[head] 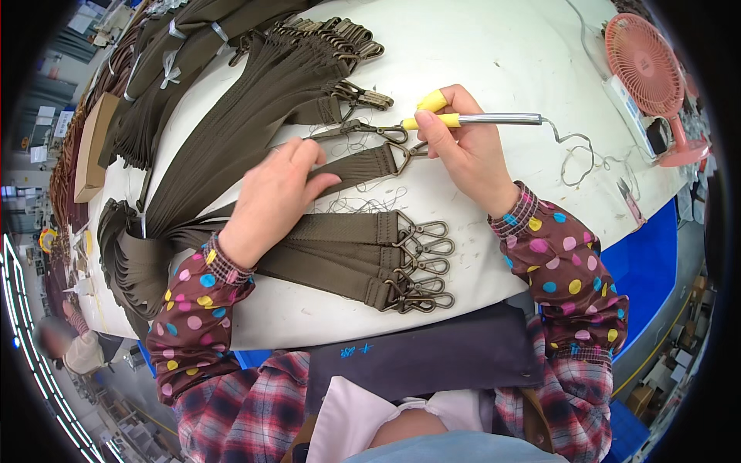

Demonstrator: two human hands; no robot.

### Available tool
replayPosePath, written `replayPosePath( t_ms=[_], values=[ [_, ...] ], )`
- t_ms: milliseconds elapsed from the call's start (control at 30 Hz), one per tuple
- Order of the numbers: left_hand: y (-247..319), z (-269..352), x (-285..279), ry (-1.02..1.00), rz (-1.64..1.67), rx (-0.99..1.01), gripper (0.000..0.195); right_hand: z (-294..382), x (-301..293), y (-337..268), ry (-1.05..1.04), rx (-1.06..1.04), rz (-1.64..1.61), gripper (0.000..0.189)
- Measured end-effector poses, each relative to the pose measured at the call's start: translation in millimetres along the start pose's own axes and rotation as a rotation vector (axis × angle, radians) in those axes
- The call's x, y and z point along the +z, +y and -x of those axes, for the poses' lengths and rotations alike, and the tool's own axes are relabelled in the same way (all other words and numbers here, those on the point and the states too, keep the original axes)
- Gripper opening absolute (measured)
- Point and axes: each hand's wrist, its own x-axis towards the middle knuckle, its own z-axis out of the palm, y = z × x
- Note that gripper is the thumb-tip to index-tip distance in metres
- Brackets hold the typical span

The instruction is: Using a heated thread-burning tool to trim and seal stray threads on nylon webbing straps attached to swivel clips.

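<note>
My right hand (466, 144) holds a pen-shaped electric tool (498, 118) with a metal barrel, yellow wrapping and a thin cord. Its tip points left, close to a dark metal snap hook (385, 132). Under the same hand lies the metal ring (404, 157) at the end of an olive-brown webbing strap (359, 169). Yellow tape covers my right index fingertip. My left hand (281, 194) rests over the straps, thumb and fingers apart; whether it presses on one cannot be told. Nearer me, several straps (336, 228) lie fanned out with snap hooks (428, 265).
A large bundle of straps (214, 124) spreads at the upper left, beside tied webbing (191, 49) and a cardboard box (95, 147). Small snips (631, 201) and a pink fan (645, 69) stand to the right. Another person (75, 341) is at the far left.
</note>
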Motion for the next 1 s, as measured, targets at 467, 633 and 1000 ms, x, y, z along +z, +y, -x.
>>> replayPosePath(
  t_ms=[467, 633, 1000],
  values=[
    [-24, -79, 14, -0.017, 0.010, 0.131, 0.023, -4, -13, -14, 0.034, 0.034, -0.027, 0.016],
    [-23, -87, 21, -0.062, 0.113, 0.072, 0.026, -8, -17, -9, 0.037, 0.020, 0.008, 0.018],
    [15, -43, -5, -0.163, 0.369, 0.157, 0.030, -1, -13, -8, -0.039, 0.213, -0.087, 0.020]
  ],
)
